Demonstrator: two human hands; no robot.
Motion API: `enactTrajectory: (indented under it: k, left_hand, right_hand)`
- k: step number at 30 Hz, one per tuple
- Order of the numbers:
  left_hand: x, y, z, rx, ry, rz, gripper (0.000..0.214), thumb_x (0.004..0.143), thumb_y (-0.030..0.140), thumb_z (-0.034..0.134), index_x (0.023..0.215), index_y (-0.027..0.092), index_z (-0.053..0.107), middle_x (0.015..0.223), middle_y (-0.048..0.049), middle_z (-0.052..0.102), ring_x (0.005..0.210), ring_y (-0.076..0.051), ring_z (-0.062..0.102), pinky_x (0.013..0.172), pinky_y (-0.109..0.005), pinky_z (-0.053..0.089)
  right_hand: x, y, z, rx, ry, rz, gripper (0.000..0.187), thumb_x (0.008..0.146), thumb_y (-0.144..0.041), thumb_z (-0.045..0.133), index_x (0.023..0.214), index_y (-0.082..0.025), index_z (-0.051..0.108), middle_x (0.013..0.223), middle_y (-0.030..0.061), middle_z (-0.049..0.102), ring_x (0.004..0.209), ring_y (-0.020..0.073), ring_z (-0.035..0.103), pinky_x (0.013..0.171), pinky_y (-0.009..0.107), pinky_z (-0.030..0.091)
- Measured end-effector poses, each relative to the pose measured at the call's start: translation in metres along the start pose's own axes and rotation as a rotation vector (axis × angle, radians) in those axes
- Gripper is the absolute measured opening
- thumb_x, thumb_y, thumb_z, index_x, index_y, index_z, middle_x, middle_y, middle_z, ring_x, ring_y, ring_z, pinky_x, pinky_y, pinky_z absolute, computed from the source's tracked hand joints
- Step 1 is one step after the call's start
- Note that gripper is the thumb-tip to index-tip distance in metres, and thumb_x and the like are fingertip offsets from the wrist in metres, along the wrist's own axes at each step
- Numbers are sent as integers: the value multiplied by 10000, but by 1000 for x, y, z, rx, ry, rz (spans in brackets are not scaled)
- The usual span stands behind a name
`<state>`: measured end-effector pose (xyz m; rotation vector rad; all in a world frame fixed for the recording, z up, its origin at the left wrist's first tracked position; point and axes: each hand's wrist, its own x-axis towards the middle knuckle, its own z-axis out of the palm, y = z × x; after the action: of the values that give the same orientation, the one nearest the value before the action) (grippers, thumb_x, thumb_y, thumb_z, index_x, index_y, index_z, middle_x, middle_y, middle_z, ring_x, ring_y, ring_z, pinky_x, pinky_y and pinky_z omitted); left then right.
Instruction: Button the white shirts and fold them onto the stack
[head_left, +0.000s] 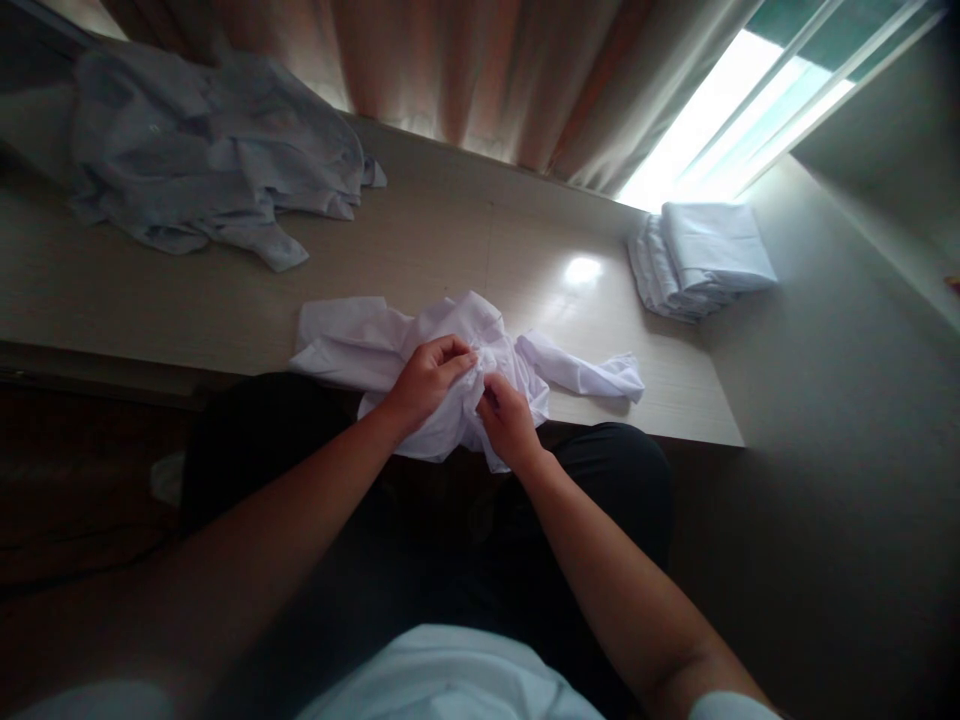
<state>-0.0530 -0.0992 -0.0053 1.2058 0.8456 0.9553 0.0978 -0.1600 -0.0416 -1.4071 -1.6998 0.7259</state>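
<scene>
A white long-sleeved shirt (450, 420) lies bunched at the front edge of the table, its lower part hanging over. One sleeve stretches to the left and the other to the right. My left hand (435, 372) pinches the cloth near the shirt's middle, thumb and forefinger pressed together. Close beside it, my right hand (506, 415) has its fingers curled and pinches the same bunched area. Whether a button sits between the fingertips is too small to tell.
A loose heap of white garments (202, 150) lies at the back left of the pale wooden table (450, 240). Folded white clothes (705, 255) are stacked at the right, against the wall (817, 330). Behind hang curtains (465, 70) beside a bright window (735, 120).
</scene>
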Motion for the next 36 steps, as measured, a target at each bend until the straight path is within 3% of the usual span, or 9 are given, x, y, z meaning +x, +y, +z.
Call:
enactTrajectory:
  k: [8,17,23,25,30,33,36]
  left_hand:
    - [2,1,-1,-34,101,2,188,783,337,652,723,175,579,691,23,520,647,-109,444,600,-239,358]
    - [3,-2,-4,-39,156,13,177,795,308,651,705,177,574,677,25,529,629,-107,445,591,-240,364]
    - [8,6,-14,217,74,94,202,819,355,645,742,171,611,683,9,584,637,-120,504,603,-246,386]
    - [14,13,-29,318,136,156,210,841,365,620,760,171,621,688,0,612,640,-126,538,632,-252,420]
    - [32,28,-103,723,562,255,160,874,314,566,837,177,640,861,-34,670,843,-167,611,834,-292,467]
    - [35,29,-150,1001,645,126,159,841,220,587,973,164,654,1053,-76,653,1017,-217,569,960,-371,436]
    - [35,21,-179,1111,647,-170,317,805,215,652,1105,126,597,1220,-134,579,1129,-270,500,1044,-532,357]
  right_hand:
    - [2,-2,-6,-48,62,-2,135,862,-193,479,735,-234,455,687,-19,496,655,158,450,625,293,332]
    - [8,-7,-14,-73,-23,-4,183,877,-213,473,703,-232,422,654,-29,444,639,151,423,610,286,309]
    - [6,0,-14,-60,-1,54,183,868,-250,515,699,-226,450,631,-32,465,620,143,423,596,281,309]
    - [6,6,-14,9,68,129,191,856,-281,538,690,-221,466,597,-43,449,590,134,409,566,272,296]
    - [11,12,-21,451,252,375,156,785,-300,605,700,-220,502,507,-83,423,460,89,330,451,230,244]
    - [14,13,-23,719,303,506,161,737,-298,659,755,-231,514,448,-113,394,386,69,277,392,204,184]
    - [15,13,-22,884,300,579,208,706,-294,702,781,-235,517,459,-118,415,360,54,300,361,176,174]
